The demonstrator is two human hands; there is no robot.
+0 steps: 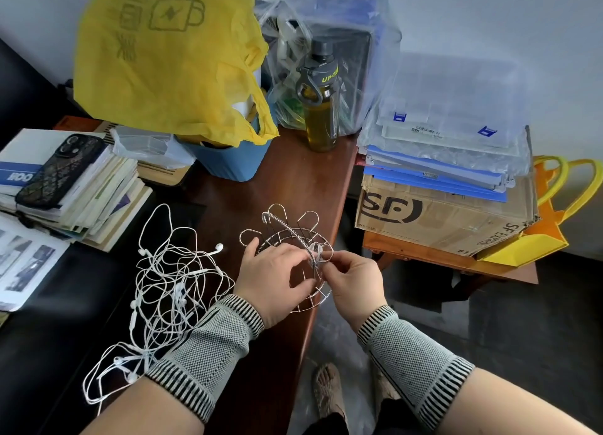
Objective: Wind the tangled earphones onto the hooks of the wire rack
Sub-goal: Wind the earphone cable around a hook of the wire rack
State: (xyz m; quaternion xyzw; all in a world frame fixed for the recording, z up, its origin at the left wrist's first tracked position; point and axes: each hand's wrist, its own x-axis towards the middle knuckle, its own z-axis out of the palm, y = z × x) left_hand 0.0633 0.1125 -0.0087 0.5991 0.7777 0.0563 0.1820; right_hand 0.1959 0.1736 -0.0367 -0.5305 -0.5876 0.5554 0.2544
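Left hand [272, 271]: wire rack [293, 258] gripped, frame centre.
Right hand [350, 279]: white cord pinched at a hook.
Earphones [169, 291]: tangled, lower left.

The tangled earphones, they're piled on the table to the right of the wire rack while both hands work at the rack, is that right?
Not quite. In the head view the tangled earphones lie to the left of the wire rack, not the right. The rest holds: the left hand and right hand both work at the rack.

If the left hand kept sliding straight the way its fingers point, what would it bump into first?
Probably the right hand. The left hand rests on the wire rack, fingers pointing right toward the wound white cord that both hands pinch. Depth is hard to judge.
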